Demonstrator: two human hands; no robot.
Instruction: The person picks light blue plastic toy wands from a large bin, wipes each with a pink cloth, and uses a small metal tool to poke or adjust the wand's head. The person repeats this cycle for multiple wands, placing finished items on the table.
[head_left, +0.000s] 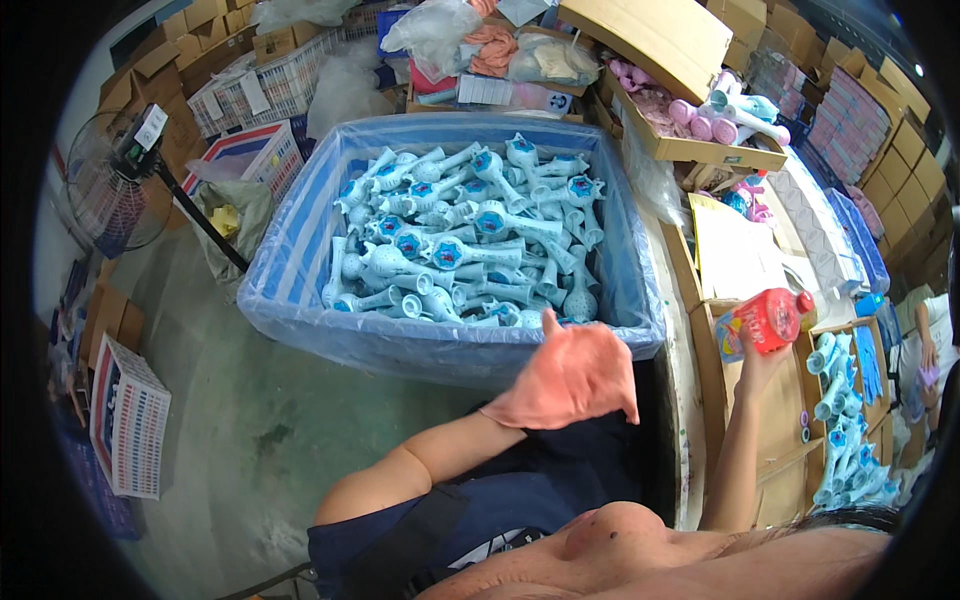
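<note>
Gripping: right hand [764, 360], closed around one tilted red bottle [772, 320], at right, by cardboard [785, 435]. Left hand, nearer centre, covered by coral cloth [585, 380] (its grip cannot be told). Risk: a loosened hold could drop the bottle.

This is a factory workshop: a large striped bin [282, 235] brims with near-identical light-blue plastic pieces [450, 255], cartons [905, 165] pile high, a plastic crate [130, 425] stands on the green floor [270, 440], and another person's hand [928, 352] shows off to the right.
</note>
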